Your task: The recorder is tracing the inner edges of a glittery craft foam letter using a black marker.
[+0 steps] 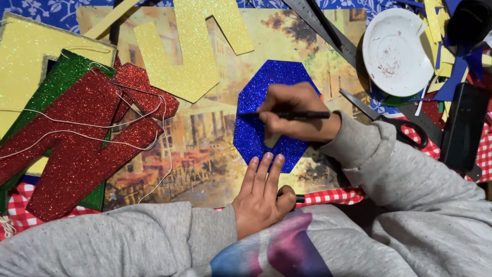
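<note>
- Right hand (294, 110): fingers closed around a black pen (297, 116), held roughly level with its tip pointing left and resting on the blue glitter octagon (256, 128).
- Left hand (262, 197): fingers extended flat and held together, grasping nothing; the fingertips press on the lower edge of the blue glitter octagon.
- Blue glitter octagon: lies flat on the picture mat (205, 154) at the centre of the bench. It appears to be thin foam sheet, so judge it light, flexible and easily creased. The glitter face looks rough rather than slippery.
- Recommended hold: flat pressure near an edge while marking; to lift, pinch at an edge or corner and support the sheet so it does not fold.
- Nearby stock: a yellow glitter cut-out (189, 51) above left; red glitter shapes (77, 143) over a green glitter sheet (61, 82) at left, with white string (102, 136) trailing across them.
- Tools: scissors (394, 120) just right of the right wrist; a metal ruler (320, 25) above.
- Container: a white round dish (397, 51) at upper right, holding only faint reddish specks; paper offcuts (446, 61) lie beside it, not in it.
</note>
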